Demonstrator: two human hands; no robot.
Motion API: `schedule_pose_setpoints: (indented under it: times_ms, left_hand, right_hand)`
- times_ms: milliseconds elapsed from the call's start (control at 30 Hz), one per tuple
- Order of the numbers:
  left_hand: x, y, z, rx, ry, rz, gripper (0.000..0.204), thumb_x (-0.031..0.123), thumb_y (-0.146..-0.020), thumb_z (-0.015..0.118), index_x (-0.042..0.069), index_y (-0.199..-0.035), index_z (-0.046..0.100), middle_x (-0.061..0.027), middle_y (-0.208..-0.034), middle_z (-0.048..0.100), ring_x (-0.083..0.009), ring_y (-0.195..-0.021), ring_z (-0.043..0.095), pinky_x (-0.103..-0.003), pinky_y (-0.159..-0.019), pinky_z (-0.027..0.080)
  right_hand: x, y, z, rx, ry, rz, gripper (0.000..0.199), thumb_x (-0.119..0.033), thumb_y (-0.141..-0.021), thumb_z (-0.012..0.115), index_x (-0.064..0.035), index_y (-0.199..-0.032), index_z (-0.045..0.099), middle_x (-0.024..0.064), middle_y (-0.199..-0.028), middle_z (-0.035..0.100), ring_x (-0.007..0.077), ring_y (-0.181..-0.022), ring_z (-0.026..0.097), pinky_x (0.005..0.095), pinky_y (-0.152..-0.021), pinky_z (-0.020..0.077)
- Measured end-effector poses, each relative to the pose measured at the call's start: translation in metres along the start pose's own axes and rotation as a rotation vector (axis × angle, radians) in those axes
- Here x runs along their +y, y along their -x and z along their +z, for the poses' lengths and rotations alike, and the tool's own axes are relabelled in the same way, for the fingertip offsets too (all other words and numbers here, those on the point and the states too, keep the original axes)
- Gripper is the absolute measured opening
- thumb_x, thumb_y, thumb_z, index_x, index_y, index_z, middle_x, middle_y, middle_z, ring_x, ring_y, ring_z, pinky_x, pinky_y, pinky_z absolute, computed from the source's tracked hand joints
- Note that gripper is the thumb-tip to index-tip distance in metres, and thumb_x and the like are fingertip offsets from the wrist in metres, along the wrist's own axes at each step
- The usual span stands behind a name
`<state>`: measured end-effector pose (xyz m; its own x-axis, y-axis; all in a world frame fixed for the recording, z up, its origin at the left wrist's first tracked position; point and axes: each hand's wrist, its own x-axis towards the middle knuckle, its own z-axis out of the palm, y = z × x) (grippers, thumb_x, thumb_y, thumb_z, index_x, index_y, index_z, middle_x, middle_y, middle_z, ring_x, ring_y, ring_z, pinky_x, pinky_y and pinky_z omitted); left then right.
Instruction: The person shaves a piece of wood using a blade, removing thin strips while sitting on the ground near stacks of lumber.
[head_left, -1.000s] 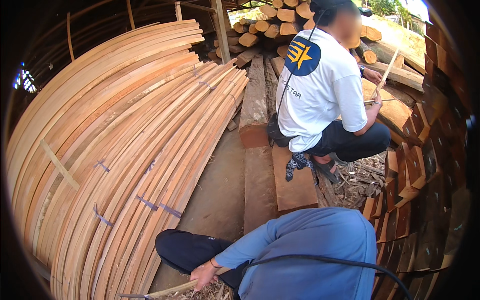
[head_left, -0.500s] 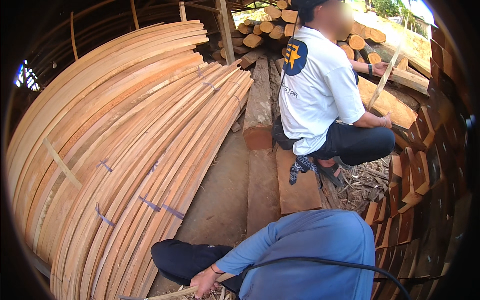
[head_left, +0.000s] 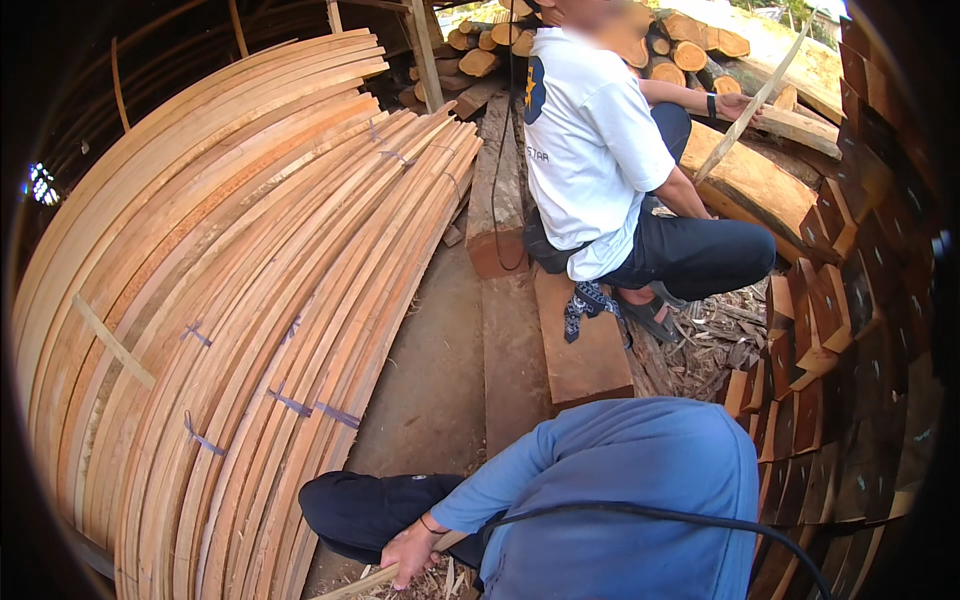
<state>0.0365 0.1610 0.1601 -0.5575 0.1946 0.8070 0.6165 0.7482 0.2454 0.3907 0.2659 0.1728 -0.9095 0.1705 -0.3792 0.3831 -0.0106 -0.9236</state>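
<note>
Neither of my own hands shows in the head view. Right below me a person in a blue long-sleeved top (head_left: 640, 490) crouches with their back to me and a black cable (head_left: 650, 512) across it. That person's hand (head_left: 410, 550) grips a thin wooden strip (head_left: 360, 583) at the lower edge. Further off, a person in a white shirt (head_left: 590, 150) and dark trousers sits on a thick plank (head_left: 585, 350) and holds a long thin slat (head_left: 755, 100) upright in one hand.
A big stack of long curved wooden boards (head_left: 230, 300) fills the left side. Short reddish wood blocks (head_left: 820, 330) are stacked along the right. Round logs (head_left: 690, 45) lie at the back, with shavings (head_left: 715, 335) and flat planks on the ground (head_left: 510, 340) between.
The person in the white shirt has leaned left and stretched an arm to the right, and the slat has shifted with it. The crouching person's hand stays on its strip.
</note>
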Motion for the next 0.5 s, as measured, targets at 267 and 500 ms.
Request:
schedule_pose_setpoints:
  times_ms: [267, 500]
  left_hand:
    - [-0.005, 0.0, -0.004, 0.043, -0.043, -0.007, 0.028, 0.027, -0.09, 0.056, 0.001, -0.097, 0.061, -0.0161, -0.094, 0.062, -0.032, -0.085, 0.057, -0.05, -0.083, 0.045]
    - [-0.023, 0.006, -0.004, 0.067, -0.067, -0.085, 0.025, 0.025, -0.089, 0.057, 0.001, -0.096, 0.062, -0.0156, -0.093, 0.061, -0.0323, -0.085, 0.057, -0.05, -0.083, 0.045]
  right_hand:
    - [-0.004, 0.0, 0.0, 0.0, 0.012, -0.074, 0.031, -0.035, -0.088, 0.065, -0.0059, -0.094, 0.057, 0.0033, -0.061, 0.053, 0.0118, -0.041, 0.051, 0.0265, -0.033, 0.0408]
    - [-0.015, 0.012, 0.004, 0.005, 0.002, -0.127, 0.024, -0.033, -0.091, 0.065, -0.0102, -0.096, 0.062, -0.0024, -0.063, 0.051, 0.0062, -0.046, 0.048, 0.0229, -0.038, 0.0382]
